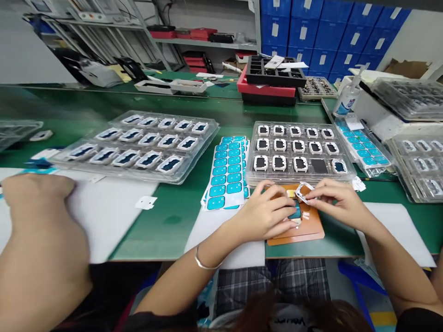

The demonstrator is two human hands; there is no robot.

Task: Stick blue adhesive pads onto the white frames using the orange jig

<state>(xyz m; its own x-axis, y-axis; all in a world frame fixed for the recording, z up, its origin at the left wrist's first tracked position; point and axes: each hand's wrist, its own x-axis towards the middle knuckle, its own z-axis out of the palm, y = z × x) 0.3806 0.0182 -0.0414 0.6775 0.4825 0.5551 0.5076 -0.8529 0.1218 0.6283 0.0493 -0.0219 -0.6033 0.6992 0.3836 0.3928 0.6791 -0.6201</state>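
Observation:
My right hand (335,200) pinches a small white watch-case frame (304,192) between thumb and fingertips, tilted above an orange board (313,230). My left hand (270,210) is curled over the same board, its fingers closed around the edge of a small teal-faced piece (295,210). Part of that piece is hidden under the fingers. A yellow bit (291,193) and small white strips (306,215) lie on the board close to both hands. Just behind, a clear tray (292,177) carries rows of white watch cases; one pocket (319,166) in its front row has no case.
Teal sticker sheets (238,199) lie left of the tray. A larger clear tray (187,173) of cases stands farther left, near another person's arm (41,230). Stacked red and black trays (268,94) and a pump bottle (346,99) are behind. More trays (403,184) are at right.

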